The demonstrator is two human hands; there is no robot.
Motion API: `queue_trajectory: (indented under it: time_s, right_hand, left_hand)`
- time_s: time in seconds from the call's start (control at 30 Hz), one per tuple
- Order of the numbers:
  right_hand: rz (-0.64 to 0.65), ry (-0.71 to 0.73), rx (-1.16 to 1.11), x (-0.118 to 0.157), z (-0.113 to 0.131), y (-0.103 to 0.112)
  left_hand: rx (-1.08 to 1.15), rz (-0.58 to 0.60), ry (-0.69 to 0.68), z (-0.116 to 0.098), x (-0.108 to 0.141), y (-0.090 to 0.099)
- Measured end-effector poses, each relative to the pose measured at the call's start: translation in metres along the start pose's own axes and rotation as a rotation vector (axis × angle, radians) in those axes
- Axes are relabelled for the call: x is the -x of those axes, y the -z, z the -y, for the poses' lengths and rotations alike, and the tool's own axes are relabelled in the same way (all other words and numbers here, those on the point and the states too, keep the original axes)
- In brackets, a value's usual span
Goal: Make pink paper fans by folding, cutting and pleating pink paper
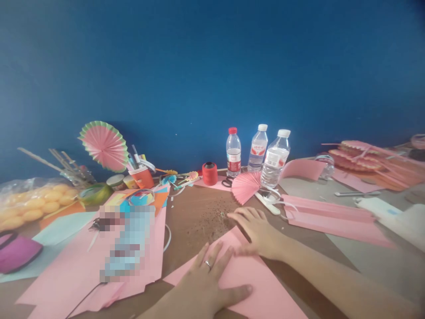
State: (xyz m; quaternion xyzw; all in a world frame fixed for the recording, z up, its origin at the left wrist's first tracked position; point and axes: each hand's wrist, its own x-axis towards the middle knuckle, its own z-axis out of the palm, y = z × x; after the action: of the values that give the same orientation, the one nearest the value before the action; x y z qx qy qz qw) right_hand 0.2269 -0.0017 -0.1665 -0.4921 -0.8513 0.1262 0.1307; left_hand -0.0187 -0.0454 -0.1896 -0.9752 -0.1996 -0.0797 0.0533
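A sheet of pink paper (255, 283) lies on the brown table (189, 208) in front of me, one corner pointing away. My left hand (207, 281), with a ring on one finger, rests flat on the sheet, fingers spread. My right hand (257, 232) is at the sheet's far corner, its thumb on the paper and its other fingers stretched out over the table. Dark crumbs (217, 217) are scattered just beyond the fingertips. Close to the right hand are a pleated pink paper fan (245, 186) and a white-handled tool (268, 204).
Several pink sheets (66, 266) lie left, partly under a pixelated patch. Plastic bottles (234, 155), a red thread spool (209, 173) and a pen cup (142, 177) stand by the blue wall (199, 79). Folded pink paper (335, 219) and a white glue gun (392, 217) lie right.
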Motion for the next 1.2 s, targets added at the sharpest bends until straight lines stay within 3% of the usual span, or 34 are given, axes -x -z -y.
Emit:
queue_trajectory:
  time_s: [0.1, 0.2, 0.43, 0.6, 0.73, 0.87, 1.0, 1.2]
  right_hand:
    - [-0.076, -0.082, 0.078, -0.008, -0.008, 0.003]
    - [-0.088, -0.054, 0.111, -0.016, -0.012, 0.005]
    - [-0.198, -0.131, 0.183, -0.04, -0.005, -0.005]
    - [-0.2, -0.025, 0.15, -0.042, 0.0, 0.002]
    - [-0.11, 0.061, 0.102, -0.032, -0.004, 0.005]
    - [-0.052, 0.032, 0.089, -0.017, -0.012, 0.009]
    - [0.086, -0.012, 0.06, 0.009, -0.014, 0.019]
    - [0.202, -0.02, -0.016, 0.066, -0.016, 0.024]
  left_hand:
    - [0.013, -0.019, -0.002, 0.0, 0.0, -0.001]
    - [0.039, 0.013, -0.002, 0.002, 0.001, 0.0]
    - [0.102, 0.065, 0.085, -0.001, -0.003, -0.01]
    - [0.062, 0.055, 0.082, -0.001, -0.004, -0.007]
    - [0.095, 0.109, 0.019, 0.004, 0.0, 0.005]
    - [0.141, 0.229, 0.018, 0.004, -0.004, 0.008]
    - [0.179, 0.342, 0.025, 0.003, -0.01, 0.014]
    - [0.267, 0.269, 0.038, 0.0, -0.002, 0.037]
